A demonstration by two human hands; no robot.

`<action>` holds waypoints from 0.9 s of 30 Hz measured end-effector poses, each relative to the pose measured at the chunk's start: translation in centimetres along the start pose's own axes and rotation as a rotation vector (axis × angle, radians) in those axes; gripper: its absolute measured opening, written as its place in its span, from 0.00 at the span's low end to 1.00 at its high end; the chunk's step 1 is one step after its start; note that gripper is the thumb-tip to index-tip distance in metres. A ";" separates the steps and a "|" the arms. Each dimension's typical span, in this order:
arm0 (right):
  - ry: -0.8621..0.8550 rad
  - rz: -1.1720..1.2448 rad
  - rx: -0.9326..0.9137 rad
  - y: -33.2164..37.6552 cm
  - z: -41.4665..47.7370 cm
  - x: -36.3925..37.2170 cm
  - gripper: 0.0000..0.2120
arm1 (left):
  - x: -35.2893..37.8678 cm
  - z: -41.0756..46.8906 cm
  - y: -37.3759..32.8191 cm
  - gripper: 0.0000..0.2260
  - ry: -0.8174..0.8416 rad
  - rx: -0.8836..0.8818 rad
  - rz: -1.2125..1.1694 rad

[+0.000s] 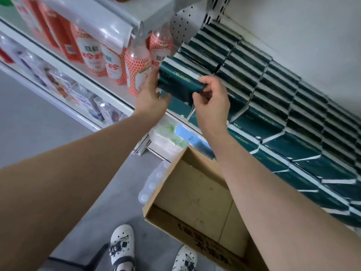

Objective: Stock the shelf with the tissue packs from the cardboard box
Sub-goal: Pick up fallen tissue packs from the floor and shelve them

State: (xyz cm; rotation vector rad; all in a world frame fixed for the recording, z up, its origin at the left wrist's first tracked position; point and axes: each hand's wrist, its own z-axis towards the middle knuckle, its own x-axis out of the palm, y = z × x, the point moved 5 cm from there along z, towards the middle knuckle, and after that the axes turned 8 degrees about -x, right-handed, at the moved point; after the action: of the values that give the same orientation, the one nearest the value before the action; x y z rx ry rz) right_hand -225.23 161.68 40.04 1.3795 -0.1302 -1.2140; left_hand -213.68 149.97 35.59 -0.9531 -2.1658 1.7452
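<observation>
Left hand (150, 92) and right hand (212, 98) both gripping dark green plastic-wrapped tissue pack (179, 80), holding it at white metal shelf (175, 115) left of green pack rows (273, 90), open brown cardboard box (195, 192) sitting near

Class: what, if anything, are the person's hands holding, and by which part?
A dark green tissue pack: the left hand holds its left end, and the right hand pinches its right end.
</observation>
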 end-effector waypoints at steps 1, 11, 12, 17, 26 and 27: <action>-0.001 -0.011 0.004 -0.2 0.1 0.1 0.16 | 0.2 0.4 0.0 0.32 0.011 0.001 -0.009; -0.040 -0.073 0.018 -1.5 0.2 0.5 0.19 | 1.2 2.6 -0.1 0.34 0.127 -0.034 -0.088; -0.042 -0.076 0.023 -1.6 0.3 0.4 0.19 | 1.3 2.6 -0.2 0.34 0.129 -0.037 -0.095; -0.032 -0.085 0.050 -1.9 0.3 0.3 0.20 | 1.9 3.0 -0.2 0.32 0.116 -0.035 -0.110; 0.085 -0.103 0.059 -2.1 -0.1 0.8 0.26 | 2.3 2.8 0.5 0.35 0.148 -0.022 0.000; 0.089 -0.092 0.064 -2.2 -0.2 0.8 0.26 | 2.3 2.7 0.6 0.35 0.146 -0.022 0.027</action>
State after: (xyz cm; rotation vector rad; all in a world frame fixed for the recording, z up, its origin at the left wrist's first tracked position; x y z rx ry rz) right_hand -225.93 161.85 37.83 1.5073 -0.0441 -1.2311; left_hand -216.70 149.28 33.78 -1.0836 -2.0946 1.6118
